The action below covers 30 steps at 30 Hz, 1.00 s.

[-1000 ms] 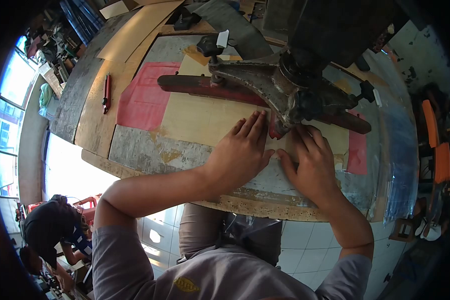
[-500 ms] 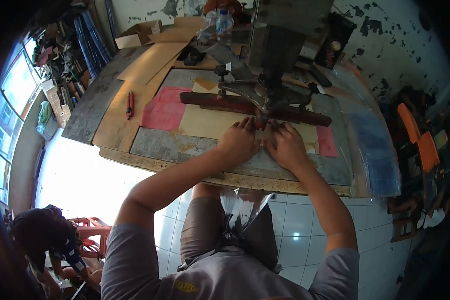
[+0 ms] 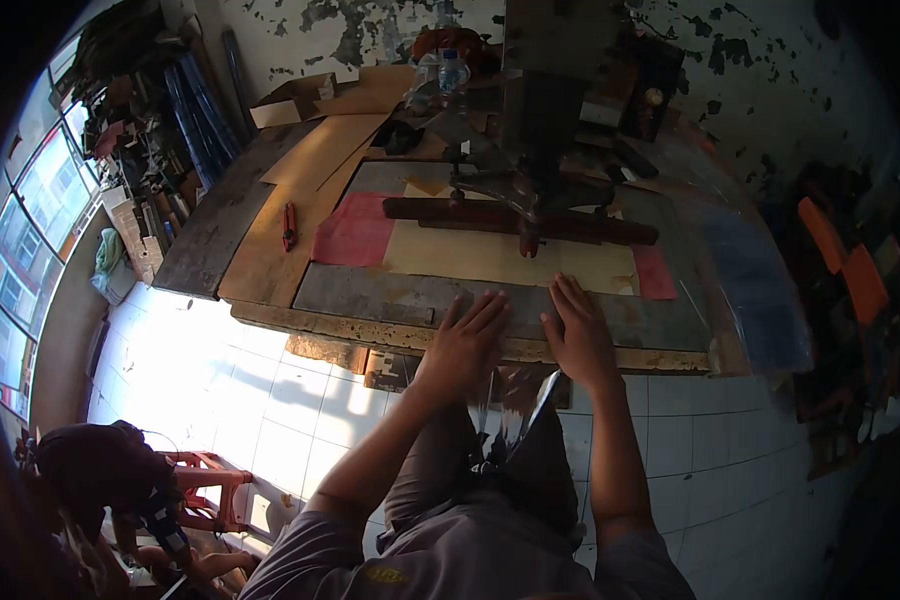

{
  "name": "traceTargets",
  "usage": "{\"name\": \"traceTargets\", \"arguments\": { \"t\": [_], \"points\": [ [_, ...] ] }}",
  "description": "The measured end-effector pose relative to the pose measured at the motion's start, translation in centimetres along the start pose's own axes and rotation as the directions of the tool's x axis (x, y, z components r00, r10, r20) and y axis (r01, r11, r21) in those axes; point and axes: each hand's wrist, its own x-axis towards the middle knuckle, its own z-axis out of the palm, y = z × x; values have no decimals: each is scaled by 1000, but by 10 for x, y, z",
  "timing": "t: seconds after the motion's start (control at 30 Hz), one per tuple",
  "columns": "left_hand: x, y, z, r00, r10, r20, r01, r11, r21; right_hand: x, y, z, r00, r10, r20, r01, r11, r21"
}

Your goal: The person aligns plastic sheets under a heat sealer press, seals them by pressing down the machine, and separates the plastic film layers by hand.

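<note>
My left hand is at the front edge of the worktable, fingers stretched out and slightly apart. To its right, my right hand is also open, its fingertips near the front border of a cream sheet. Neither hand holds anything I can make out. Under the sheet's ends show pieces of pink material, all on a grey metal plate. Above the sheet is the dark red bar of a press. Shiny clear film hangs below the table edge, between my forearms.
A red cutter knife lies on brown board at the left. Cardboard and a water bottle are at the back. Blue-tinted plastic sheets overhang the right side. Another person bends low at the lower left, beside a red stool.
Both hands have drawn back toward my body, from beneath the press bar to the table's front edge, and moved further apart. The camera view has shifted slightly.
</note>
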Motion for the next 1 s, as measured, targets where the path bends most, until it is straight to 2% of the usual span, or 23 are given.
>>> {"name": "traceTargets", "arguments": {
  "t": [0.17, 0.27, 0.5, 1.0],
  "points": [
    [-26, 8, 4, 992, -28, -124, 24, 999, -38, -26, -14, -3, 992, 39, -117, -26, 993, 115],
    [-31, 10, 8, 981, -23, -192, 24, 1000, 3, -36, -19, -2, 978, 12, -206, 6, 996, 84],
    [-31, 5, 30, 940, 8, -341, 10, 999, 51, -35, -17, 1, 977, 22, -212, -9, 998, 64],
    [-31, 6, 29, 938, -13, -346, 30, 999, 42, -35, -17, 2, 975, 29, -222, -18, 999, 50]
  ]
}}
